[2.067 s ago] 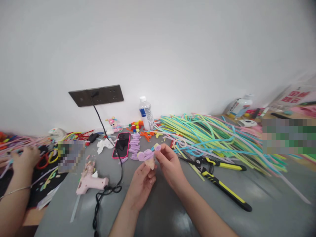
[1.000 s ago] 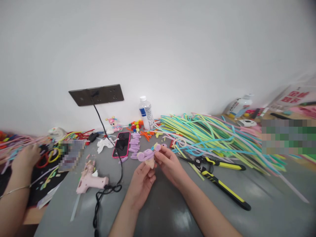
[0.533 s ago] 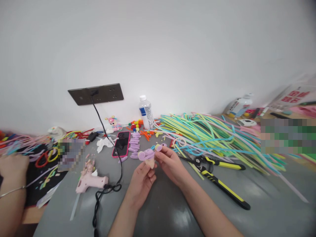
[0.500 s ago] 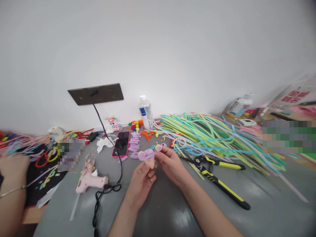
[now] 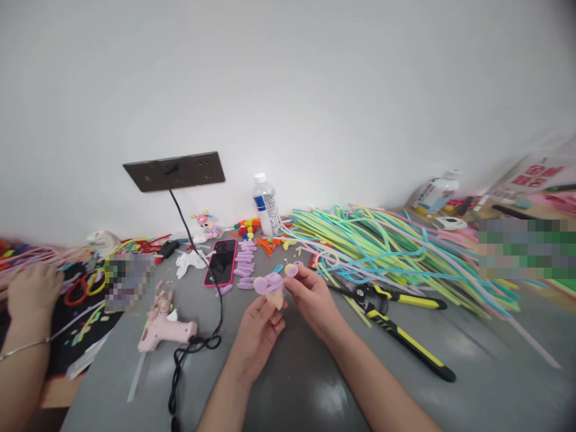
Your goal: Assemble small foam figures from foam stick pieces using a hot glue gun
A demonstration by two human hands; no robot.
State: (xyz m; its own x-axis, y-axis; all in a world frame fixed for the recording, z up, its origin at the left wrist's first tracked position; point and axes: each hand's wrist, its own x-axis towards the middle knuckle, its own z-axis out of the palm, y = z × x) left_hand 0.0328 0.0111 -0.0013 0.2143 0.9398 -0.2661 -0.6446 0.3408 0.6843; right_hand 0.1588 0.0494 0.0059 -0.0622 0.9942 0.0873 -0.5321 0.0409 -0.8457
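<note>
Over the grey table, my left hand point(image 5: 260, 327) is closed around the cream lower part of a small craft figure point(image 5: 271, 284) with a lilac top. A round lilac-and-yellow piece sits at the figure's left side. My right hand point(image 5: 312, 300) pinches a similar round lilac-and-yellow piece point(image 5: 291, 270) at the figure's right side; whether it is joined to the figure I cannot tell. Just beyond my hands lie several short lilac pieces point(image 5: 245, 259) beside a phone with a pink case point(image 5: 221, 263).
A pink glue gun point(image 5: 167, 331) with a black cable point(image 5: 177, 360) lies left. Yellow-black cutting pliers point(image 5: 396, 327) and a heap of pastel pipe cleaners point(image 5: 378, 246) lie right. A bottle point(image 5: 266, 207) stands by the wall. Another person's hand point(image 5: 33, 294) rests far left.
My hands and the figure have shifted slightly to the right, with both grips kept. At the far left, the other person's hand has moved a little up and right.
</note>
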